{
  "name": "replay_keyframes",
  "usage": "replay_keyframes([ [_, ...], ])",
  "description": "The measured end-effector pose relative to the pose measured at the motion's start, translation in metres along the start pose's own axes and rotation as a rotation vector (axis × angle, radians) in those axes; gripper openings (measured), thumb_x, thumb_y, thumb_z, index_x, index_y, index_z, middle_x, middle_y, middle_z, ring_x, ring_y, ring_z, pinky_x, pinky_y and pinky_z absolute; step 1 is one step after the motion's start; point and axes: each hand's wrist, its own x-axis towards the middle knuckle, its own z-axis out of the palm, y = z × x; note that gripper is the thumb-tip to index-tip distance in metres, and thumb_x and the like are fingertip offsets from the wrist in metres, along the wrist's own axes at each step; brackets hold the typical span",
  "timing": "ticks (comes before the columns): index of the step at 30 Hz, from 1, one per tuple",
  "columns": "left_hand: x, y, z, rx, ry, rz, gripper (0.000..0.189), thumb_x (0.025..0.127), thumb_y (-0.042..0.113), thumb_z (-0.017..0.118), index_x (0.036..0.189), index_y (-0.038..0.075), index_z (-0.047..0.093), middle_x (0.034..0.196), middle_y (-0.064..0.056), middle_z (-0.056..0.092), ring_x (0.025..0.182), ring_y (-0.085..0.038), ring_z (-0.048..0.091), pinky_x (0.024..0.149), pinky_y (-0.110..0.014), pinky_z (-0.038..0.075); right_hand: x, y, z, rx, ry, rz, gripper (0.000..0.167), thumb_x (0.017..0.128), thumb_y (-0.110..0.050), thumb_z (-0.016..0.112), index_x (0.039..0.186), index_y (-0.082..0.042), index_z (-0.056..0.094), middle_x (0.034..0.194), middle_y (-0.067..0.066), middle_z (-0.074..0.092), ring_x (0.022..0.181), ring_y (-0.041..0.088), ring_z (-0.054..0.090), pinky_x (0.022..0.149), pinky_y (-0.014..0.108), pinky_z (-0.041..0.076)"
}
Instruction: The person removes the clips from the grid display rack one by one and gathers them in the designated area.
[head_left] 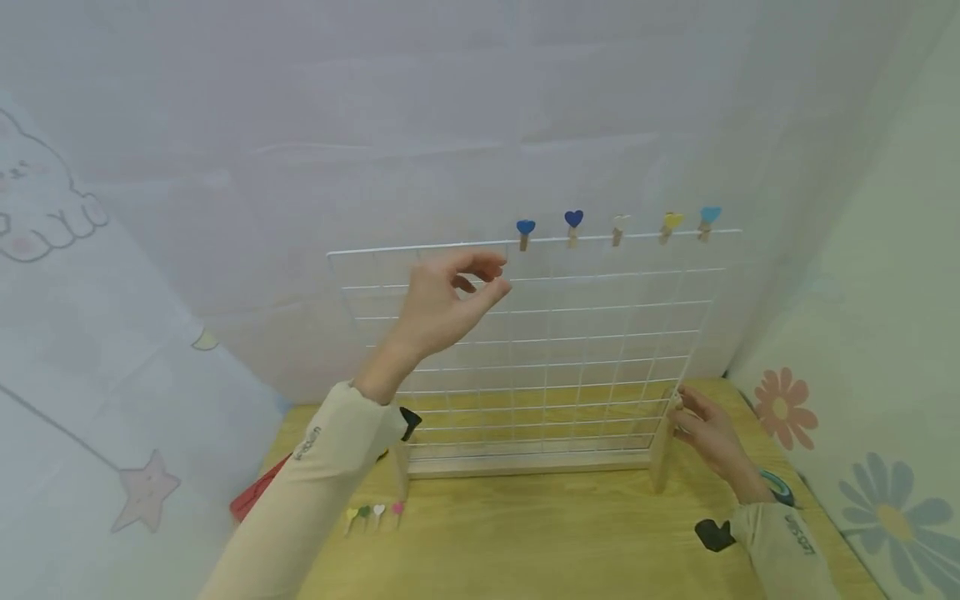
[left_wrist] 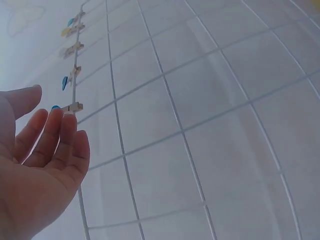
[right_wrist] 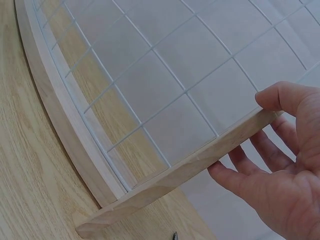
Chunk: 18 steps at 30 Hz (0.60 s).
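A white wire grid (head_left: 528, 340) stands upright in a wooden stand (head_left: 525, 464). Along its top wire sit several heart clothespins, among them a blue one (head_left: 526, 227), a dark blue one (head_left: 573, 219), a yellow one (head_left: 672, 221) and a light blue one (head_left: 710, 214). My left hand (head_left: 446, 304) hovers in front of the top wire, left of the blue clothespin. Its thumb and fingers are apart and hold nothing, as the left wrist view shows. At the grid's right side, my right hand (right_wrist: 287, 165) grips the upright wooden post (right_wrist: 185, 167) between thumb and fingers.
Several heart clothespins, including a pink one (head_left: 398, 508) and a green one (head_left: 364, 512), lie on the wood-grain table (head_left: 525, 542) at the front left. A red object (head_left: 258, 492) is partly behind the left sleeve. A teal-and-black object (head_left: 777, 487) lies by the right wrist.
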Motion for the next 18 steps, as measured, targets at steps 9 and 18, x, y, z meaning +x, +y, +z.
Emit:
replay_keyframes([
  [9,0.03,0.016,0.005,0.103,0.087,0.102,0.029,0.086,0.013,0.071,0.112,0.0,0.067,0.112,-0.01,0.069,0.104,-0.02,0.063,0.085,-0.032,0.05,0.0,0.001,0.001,-0.003,-0.013,-0.016,0.069,0.099,-0.012,0.054,0.149,0.008,0.011,0.136,0.024,0.033,0.102,-0.004,0.055,0.086,0.024,0.05],
  [18,0.055,0.016,0.003,0.272,-0.222,-0.158,0.049,0.095,0.028,0.061,0.135,0.002,0.049,0.128,-0.012,0.059,0.115,-0.021,0.058,0.099,-0.033,0.044,0.0,0.001,0.004,-0.046,0.014,-0.022,0.067,0.098,-0.012,0.055,0.148,0.01,0.016,0.135,0.028,0.036,0.099,-0.003,0.057,0.086,0.027,0.051],
])
